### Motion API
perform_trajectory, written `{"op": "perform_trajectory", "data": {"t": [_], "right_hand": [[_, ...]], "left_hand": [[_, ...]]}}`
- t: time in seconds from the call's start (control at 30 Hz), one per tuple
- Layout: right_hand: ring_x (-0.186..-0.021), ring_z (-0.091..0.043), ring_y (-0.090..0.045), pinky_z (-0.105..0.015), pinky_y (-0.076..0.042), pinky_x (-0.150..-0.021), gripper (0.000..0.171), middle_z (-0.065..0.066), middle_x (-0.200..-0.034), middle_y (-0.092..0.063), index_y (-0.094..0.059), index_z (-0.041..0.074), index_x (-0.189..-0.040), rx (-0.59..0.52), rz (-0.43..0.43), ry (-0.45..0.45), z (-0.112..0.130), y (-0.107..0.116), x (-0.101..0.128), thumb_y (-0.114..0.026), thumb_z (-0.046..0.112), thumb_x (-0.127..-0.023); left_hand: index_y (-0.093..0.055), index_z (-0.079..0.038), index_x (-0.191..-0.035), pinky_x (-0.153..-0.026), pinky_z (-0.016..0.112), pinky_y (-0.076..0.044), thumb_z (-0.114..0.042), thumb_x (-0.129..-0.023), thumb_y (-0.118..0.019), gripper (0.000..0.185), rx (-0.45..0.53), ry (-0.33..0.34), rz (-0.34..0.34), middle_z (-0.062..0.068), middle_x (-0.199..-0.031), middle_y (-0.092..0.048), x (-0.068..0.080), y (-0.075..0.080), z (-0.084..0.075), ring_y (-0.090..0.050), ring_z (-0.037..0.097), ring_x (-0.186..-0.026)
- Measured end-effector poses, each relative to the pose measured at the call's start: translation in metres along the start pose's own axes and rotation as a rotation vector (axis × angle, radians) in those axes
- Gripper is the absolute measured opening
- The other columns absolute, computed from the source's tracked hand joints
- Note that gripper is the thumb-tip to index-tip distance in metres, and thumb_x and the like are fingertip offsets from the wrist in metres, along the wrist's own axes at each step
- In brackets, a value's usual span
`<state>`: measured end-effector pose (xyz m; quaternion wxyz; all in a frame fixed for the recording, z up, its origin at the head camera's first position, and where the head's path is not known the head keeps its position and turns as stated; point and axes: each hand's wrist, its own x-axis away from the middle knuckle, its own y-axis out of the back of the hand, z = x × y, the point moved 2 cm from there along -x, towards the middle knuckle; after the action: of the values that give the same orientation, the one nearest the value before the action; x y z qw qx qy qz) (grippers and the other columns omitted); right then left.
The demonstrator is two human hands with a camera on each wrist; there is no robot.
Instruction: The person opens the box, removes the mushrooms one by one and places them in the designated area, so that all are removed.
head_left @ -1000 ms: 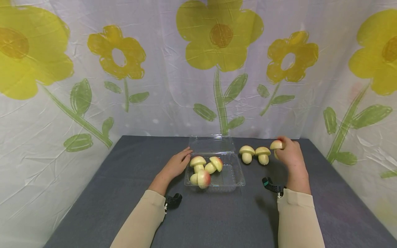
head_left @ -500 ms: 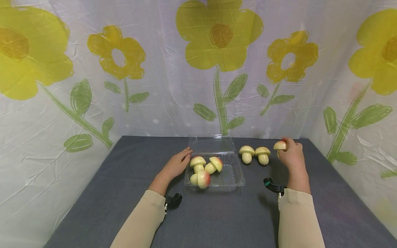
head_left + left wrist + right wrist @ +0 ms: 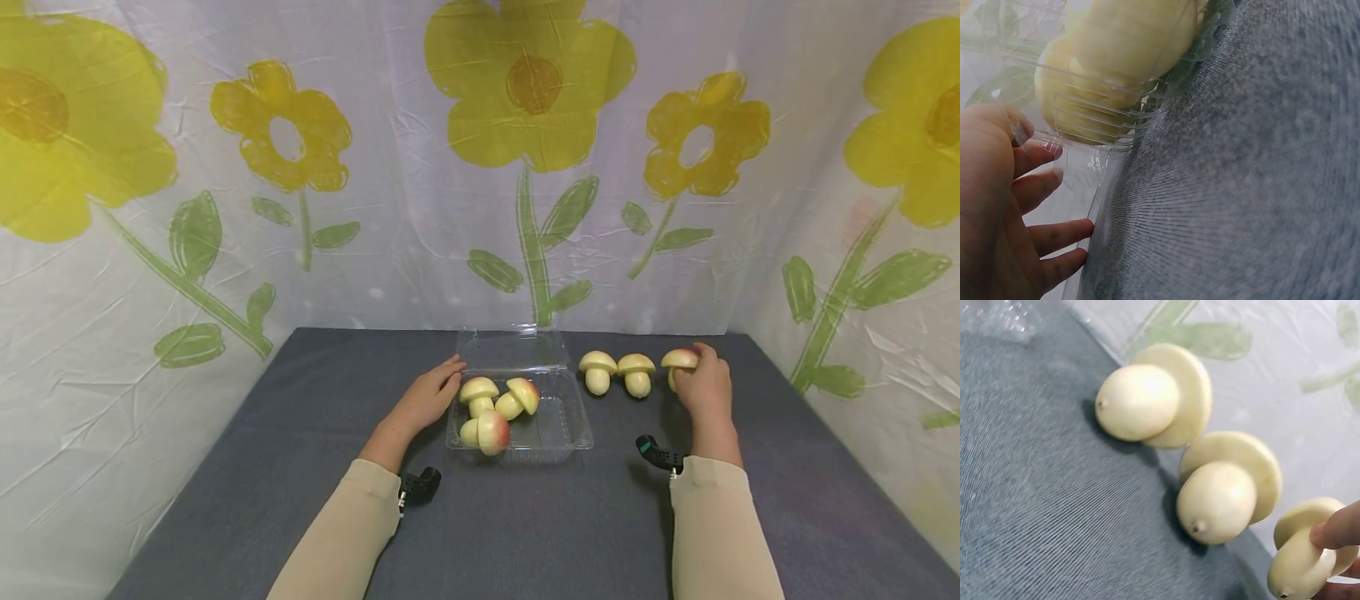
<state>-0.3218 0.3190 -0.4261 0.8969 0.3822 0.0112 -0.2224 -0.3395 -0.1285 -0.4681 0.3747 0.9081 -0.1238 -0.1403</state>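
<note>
My right hand (image 3: 707,387) pinches a toy mushroom (image 3: 677,359) at the right end of a row, thumb on its pale stem in the right wrist view. Two more mushrooms stand left of it, a middle one (image 3: 636,375) and a left one (image 3: 597,372). A clear plastic clamshell box (image 3: 566,417), its lid (image 3: 512,347) folded back, lies in the middle of the table. Three mushrooms with red-tinged caps are inside, including a tipped one (image 3: 492,432). Along the box's left rim rests my left hand (image 3: 423,400), fingers fairly straight, thumb touching the edge.
A dark grey cloth covers the table (image 3: 517,533). Behind and beside it hangs a pale curtain (image 3: 397,208) printed with yellow flowers. A black wrist-camera mount sits under each forearm, the left mount (image 3: 422,486) and the right mount (image 3: 660,454).
My right hand first shifts slightly right with the mushroom, then lowers it toward the table beside the other two. The left hand and the box stay in place.
</note>
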Motion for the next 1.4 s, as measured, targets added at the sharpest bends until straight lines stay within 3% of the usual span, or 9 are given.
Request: {"op": "perform_trajectory", "data": {"t": [0.27, 0.77, 1.17, 1.4], "right_hand": [[-0.124, -0.057, -0.045, -0.065, -0.037, -0.105, 0.064, -0.044, -0.136, -0.043, -0.035, -0.01, -0.152, -0.002, -0.006, -0.018, -0.014, -0.009, -0.005, -0.057, 0.008, -0.095], [-0.133, -0.06, -0.037, -0.066, -0.033, -0.11, 0.069, -0.044, -0.147, -0.035, -0.022, -0.011, -0.157, 0.045, 0.098, -0.05, -0.022, -0.012, -0.009, -0.055, 0.015, -0.102], [-0.135, -0.065, -0.029, -0.071, -0.029, -0.11, 0.08, -0.046, -0.15, -0.026, -0.012, -0.012, -0.158, 0.087, 0.167, -0.093, -0.007, 0.002, 0.001, -0.056, 0.026, -0.102], [-0.137, -0.068, -0.019, -0.074, -0.025, -0.11, 0.089, -0.046, -0.154, -0.017, -0.006, -0.007, -0.161, 0.08, 0.185, -0.095, 0.013, 0.01, 0.006, -0.058, 0.034, -0.101]], "left_hand": [[-0.046, -0.006, -0.155, -0.118, 0.057, -0.032, -0.028, -0.113, -0.04, 0.047, 0.002, 0.006, 0.001, 0.012, -0.166, -0.031, 0.0, 0.0, 0.001, -0.034, 0.035, -0.149], [-0.047, -0.006, -0.155, -0.118, 0.056, -0.032, -0.029, -0.114, -0.039, 0.048, 0.004, 0.004, 0.003, 0.012, -0.166, -0.031, 0.0, 0.0, 0.001, -0.034, 0.035, -0.149], [-0.046, -0.005, -0.155, -0.119, 0.056, -0.031, -0.028, -0.113, -0.04, 0.048, -0.002, 0.011, -0.002, 0.011, -0.166, -0.031, 0.0, -0.001, 0.0, -0.034, 0.035, -0.149], [-0.046, -0.005, -0.155, -0.119, 0.056, -0.031, -0.027, -0.113, -0.04, 0.047, -0.004, 0.011, -0.004, 0.011, -0.165, -0.031, 0.0, -0.001, 0.0, -0.034, 0.035, -0.149]]}}
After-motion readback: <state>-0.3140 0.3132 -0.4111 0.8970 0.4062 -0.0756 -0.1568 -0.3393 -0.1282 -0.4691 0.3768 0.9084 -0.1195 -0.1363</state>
